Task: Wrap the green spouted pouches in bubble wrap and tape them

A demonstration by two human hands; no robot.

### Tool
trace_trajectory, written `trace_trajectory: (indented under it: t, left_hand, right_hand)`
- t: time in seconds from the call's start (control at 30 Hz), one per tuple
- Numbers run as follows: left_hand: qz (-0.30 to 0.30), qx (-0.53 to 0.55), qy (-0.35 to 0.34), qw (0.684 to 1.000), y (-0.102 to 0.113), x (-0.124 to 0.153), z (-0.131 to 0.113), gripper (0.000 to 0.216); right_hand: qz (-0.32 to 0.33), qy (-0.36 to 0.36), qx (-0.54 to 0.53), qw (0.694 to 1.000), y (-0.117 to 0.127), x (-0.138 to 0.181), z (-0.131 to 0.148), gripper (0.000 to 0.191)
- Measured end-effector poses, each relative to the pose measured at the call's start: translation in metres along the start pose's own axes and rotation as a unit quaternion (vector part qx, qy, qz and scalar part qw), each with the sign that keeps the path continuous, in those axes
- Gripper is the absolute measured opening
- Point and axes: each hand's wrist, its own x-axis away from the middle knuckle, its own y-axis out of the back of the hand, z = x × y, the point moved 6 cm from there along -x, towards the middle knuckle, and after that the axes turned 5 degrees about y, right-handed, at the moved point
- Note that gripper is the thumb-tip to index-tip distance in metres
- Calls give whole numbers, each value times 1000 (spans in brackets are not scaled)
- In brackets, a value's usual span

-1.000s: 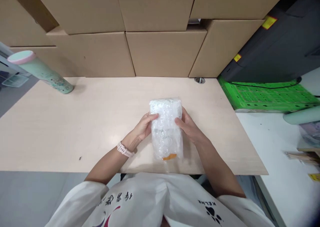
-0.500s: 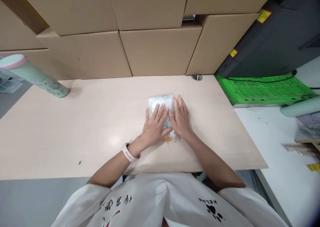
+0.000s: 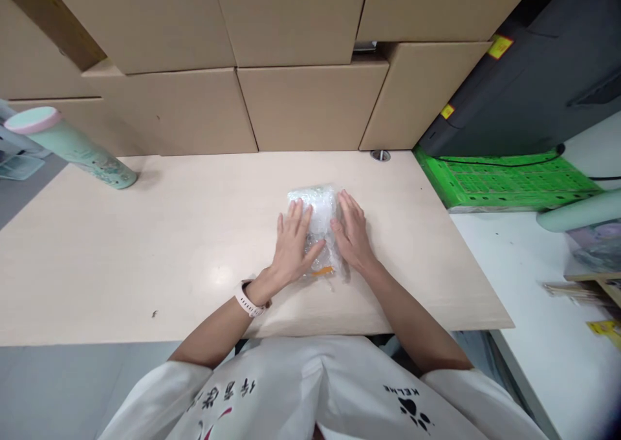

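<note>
A small package in clear bubble wrap lies flat on the pale wooden table, with an orange strip showing at its near end. What the wrap contains cannot be made out. My left hand rests along the package's left side, fingers stretched and apart, the thumb reaching over the wrap. Against the right edge lies my right hand, its fingers extended and pointing away from me. Neither hand is closed round the package. A pale watch band circles my left wrist.
Cardboard boxes are stacked along the table's back edge. A mint-green tumbler stands at the left. To the right are a green plastic pallet, a dark machine and a white side table. A cable hole sits near the boxes.
My left hand has slid a little to the left, uncovering more of the wrap's middle. The right hand stays at the right edge. The view has tilted slightly.
</note>
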Motion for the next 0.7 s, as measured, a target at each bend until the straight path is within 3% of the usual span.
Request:
trace_trajectory:
  t: [0.13,0.2,0.27,0.43,0.5,0.6,0.7]
  left_hand:
    - [-181,15,14,983,39,4,2,39]
    - [-212,15,32,977,45,5,3,25]
    - [-190,33,68,979,40,5,7,19]
    - [-100,68,108,987,17,6,10,31]
    - [-97,74,110,986,14,6,11,32]
    - [-95,102,118,983,12,7,12,30]
    - [-85,133,113,981,8,8,9,31]
  right_hand:
    - [-124,-22,-40,991,31,2,1,47]
    - [-148,-30,-54,987,34,3,1,44]
    - [-137,-43,-54,988,28,4,4,48]
    - [-25,-109,-34,993,-3,8,9,78]
    - [-18,-123,-50,991,-6,8,5,67]
    - [-64,-153,-121,979,1,4,-7,44]
    - [-96,-196,-208,953,6,3,-18,42]
